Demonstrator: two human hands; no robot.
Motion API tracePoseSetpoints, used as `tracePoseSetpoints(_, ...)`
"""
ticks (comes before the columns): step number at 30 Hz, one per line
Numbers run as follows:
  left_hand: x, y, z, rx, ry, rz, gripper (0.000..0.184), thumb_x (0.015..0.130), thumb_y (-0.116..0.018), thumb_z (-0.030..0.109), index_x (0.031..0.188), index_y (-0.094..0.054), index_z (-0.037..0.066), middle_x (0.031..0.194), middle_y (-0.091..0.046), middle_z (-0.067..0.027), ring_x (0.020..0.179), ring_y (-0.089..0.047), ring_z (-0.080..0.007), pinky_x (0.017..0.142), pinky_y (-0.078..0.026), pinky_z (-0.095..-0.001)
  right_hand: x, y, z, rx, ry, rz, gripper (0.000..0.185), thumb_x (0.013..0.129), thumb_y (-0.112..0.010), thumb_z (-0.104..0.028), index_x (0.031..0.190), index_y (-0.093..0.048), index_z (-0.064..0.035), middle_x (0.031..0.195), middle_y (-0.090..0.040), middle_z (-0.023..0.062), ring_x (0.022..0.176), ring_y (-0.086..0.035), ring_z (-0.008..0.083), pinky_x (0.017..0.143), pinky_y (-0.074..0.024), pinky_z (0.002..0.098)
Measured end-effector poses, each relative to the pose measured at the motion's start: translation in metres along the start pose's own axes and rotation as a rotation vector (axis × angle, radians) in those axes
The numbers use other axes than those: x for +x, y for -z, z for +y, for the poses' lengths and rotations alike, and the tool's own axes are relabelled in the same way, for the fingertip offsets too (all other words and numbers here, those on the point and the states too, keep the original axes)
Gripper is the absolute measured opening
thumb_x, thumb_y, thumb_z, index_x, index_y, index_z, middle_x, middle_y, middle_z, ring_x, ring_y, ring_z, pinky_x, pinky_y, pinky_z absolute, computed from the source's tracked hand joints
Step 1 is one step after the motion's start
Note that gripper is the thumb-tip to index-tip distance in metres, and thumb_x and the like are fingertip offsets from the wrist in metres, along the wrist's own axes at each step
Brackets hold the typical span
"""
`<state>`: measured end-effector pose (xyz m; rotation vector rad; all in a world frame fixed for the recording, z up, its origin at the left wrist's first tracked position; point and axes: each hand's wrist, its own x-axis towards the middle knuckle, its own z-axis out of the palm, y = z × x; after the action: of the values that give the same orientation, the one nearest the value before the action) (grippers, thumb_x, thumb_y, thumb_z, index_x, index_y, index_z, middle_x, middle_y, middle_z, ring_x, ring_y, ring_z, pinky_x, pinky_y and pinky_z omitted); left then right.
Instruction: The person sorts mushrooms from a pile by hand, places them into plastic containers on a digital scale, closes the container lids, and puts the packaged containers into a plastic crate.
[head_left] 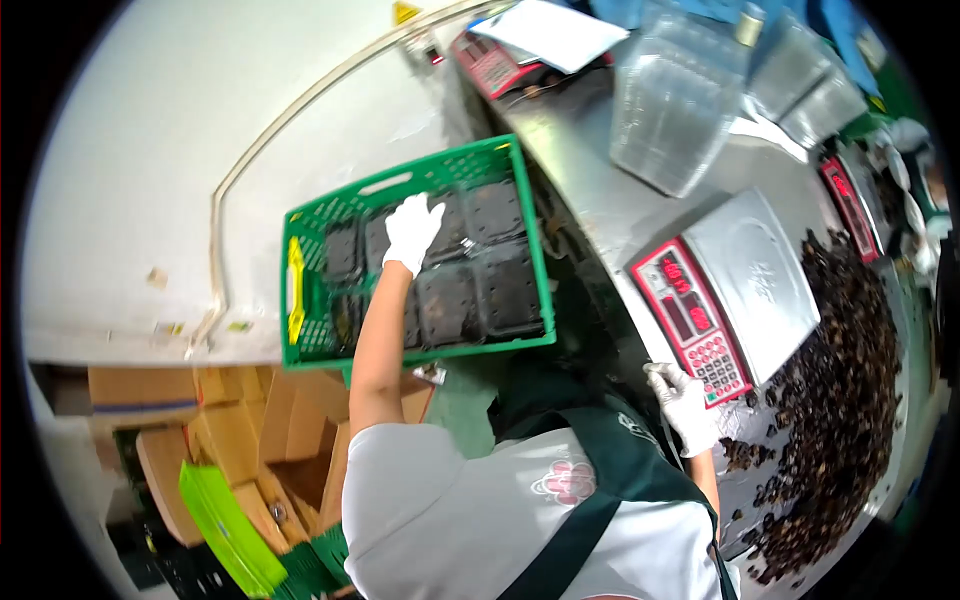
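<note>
My left hand (413, 235), in a white glove, reaches into a green plastic crate (400, 352). Its fingers are apart and lie over the dark-filled clear plastic boxes (448, 305) packed there in rows; no separate item shows in its grasp. My right hand (683, 408), gloved too, is at the table edge beside the keypad of a red-fronted weighing scale (690, 310). Its fingers are loosely bent and a little apart, with nothing visible in them. The scale's red digits are lit, and its metal pan (755, 275) is bare.
Small dark brown pieces (840, 390) lie heaped on the metal table right of the scale. Stacked clear plastic boxes (680, 100) and papers (550, 35) sit farther back. Other scales (850, 205) stand nearby. Cardboard boxes (300, 430) and a bright green bag (230, 530) lie lower left.
</note>
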<state>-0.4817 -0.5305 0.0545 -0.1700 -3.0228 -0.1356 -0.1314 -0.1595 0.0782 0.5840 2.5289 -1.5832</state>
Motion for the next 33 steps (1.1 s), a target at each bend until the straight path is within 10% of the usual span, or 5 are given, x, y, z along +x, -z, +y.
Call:
tracePoseSetpoints(4, 0.038, 0.057, 0.151, -0.619, -0.664, 0.296, 0.041, 0.087, -0.062, 0.022, 0.125, -0.057, 0.005, 0.126, -0.058, -0.0158, 0.114, -0.056, -0.0308, 0.098, -0.043, -0.0406, -0.013, 0.003, -0.004, -0.135, 0.082, 0.121, 0.016, 0.087, -0.067, -0.019, 0.097, -0.07, -0.0071, 0.088, -0.069, 0.0161, 0.079, -0.067, 0.0306, 0.072, -0.0525, 0.0362)
tracePoseSetpoints(11, 0.104, 0.096, 0.301, -0.447, -1.233, 0.518, 0.044, 0.086, -0.058, 0.016, 0.126, -0.054, 0.001, 0.128, -0.055, -0.0211, 0.119, -0.052, -0.0359, 0.1, -0.041, -0.044, -0.043, 0.004, 0.018, -0.177, 0.126, 0.409, 0.013, 0.086, -0.065, -0.02, 0.089, -0.069, -0.0088, 0.08, -0.067, 0.0145, 0.073, -0.066, 0.0324, 0.067, -0.0527, 0.0393)
tracePoseSetpoints(16, 0.17, 0.072, 0.317, -0.611, -1.138, 0.005, 0.02, 0.091, -0.058, 0.014, 0.104, -0.069, 0.003, 0.102, -0.069, -0.0144, 0.096, -0.065, -0.0271, 0.086, -0.048, -0.0345, -0.079, 0.004, 0.022, -0.108, -0.036, 0.477, 0.019, 0.09, -0.059, -0.028, 0.094, -0.066, -0.0111, 0.079, -0.067, 0.0148, 0.072, -0.065, 0.0348, 0.068, -0.052, 0.0426)
tracePoseSetpoints(24, 0.166, 0.101, 0.32, -0.426, -1.165, 0.367, 0.01, 0.077, -0.07, 0.003, 0.079, -0.061, 0.002, 0.07, -0.063, -0.011, 0.062, -0.059, -0.0245, 0.062, -0.047, -0.0346, -0.117, -0.005, 0.038, -0.003, -0.206, 0.556, 0.027, 0.091, -0.055, -0.031, 0.1, -0.067, -0.0084, 0.089, -0.069, 0.016, 0.083, -0.065, 0.0352, 0.078, -0.0509, 0.0416)
tracePoseSetpoints(33, -0.014, 0.109, 0.396, -0.667, -1.469, 0.308, 0.016, 0.079, -0.066, 0.0, 0.093, -0.068, 0.005, 0.11, -0.063, -0.012, 0.103, -0.059, -0.0275, 0.091, -0.046, -0.0361, -0.14, -0.001, 0.052, -0.014, -0.226, 0.616, 0.027, 0.091, -0.055, -0.032, 0.098, -0.066, -0.0084, 0.086, -0.069, 0.0153, 0.081, -0.065, 0.0353, 0.076, -0.0508, 0.0425)
